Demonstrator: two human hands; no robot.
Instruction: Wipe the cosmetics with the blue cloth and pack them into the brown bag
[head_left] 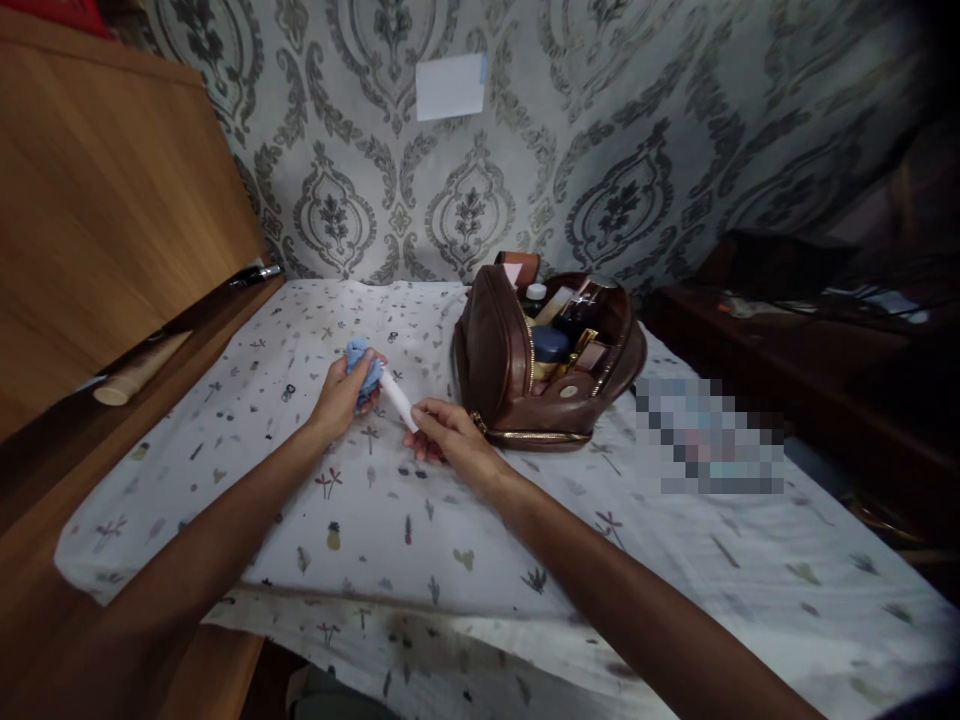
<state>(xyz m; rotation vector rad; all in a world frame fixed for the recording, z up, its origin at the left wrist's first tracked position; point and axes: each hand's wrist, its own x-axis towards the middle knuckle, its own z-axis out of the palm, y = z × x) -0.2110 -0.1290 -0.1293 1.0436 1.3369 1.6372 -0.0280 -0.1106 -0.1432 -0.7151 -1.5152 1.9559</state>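
My left hand is closed around a crumpled blue cloth, which meets the upper end of a white tube. The lower end of this slim tube is pinched in my right hand. Its exact kind does not show. Both hands are above the patterned sheet, left of a brown leather bag. The bag stands unzipped, with a white-capped bottle, a dark blue rounded item and several other small items inside.
A white sheet with small plant prints covers the surface. Wooden furniture rises on the left, with a beige tube on its ledge. A blurred-out flat item lies right of the bag. Patterned wallpaper is behind.
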